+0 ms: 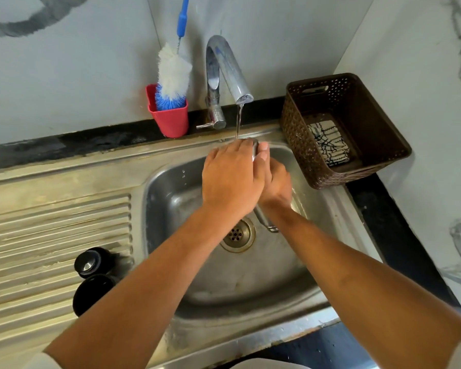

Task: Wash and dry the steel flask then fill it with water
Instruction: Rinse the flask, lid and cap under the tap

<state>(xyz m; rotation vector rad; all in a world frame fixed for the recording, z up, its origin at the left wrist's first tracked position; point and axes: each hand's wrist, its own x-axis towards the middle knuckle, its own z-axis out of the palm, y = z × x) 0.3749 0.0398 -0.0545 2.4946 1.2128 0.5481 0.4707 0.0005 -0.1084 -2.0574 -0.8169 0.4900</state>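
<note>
The steel flask [255, 147] is held over the sink basin [171, 198], its upper end under the thin stream of water from the tap [225, 73]. Its lower end shows below my wrists, near the drain. My left hand [230, 179] wraps over the flask from the left and hides most of its body. Behind it, my right hand [277, 182] grips the flask from the right, thumb up by the flask's top. Two black flask caps [91, 262] lie on the ribbed drainboard at the left.
A blue and white bottle brush [172, 73] stands in a red cup [171, 119] behind the sink, left of the tap. A brown basket [317, 166] holding a folded patterned cloth [328, 142] sits at the right corner. The drain [237, 234] lies under my arms.
</note>
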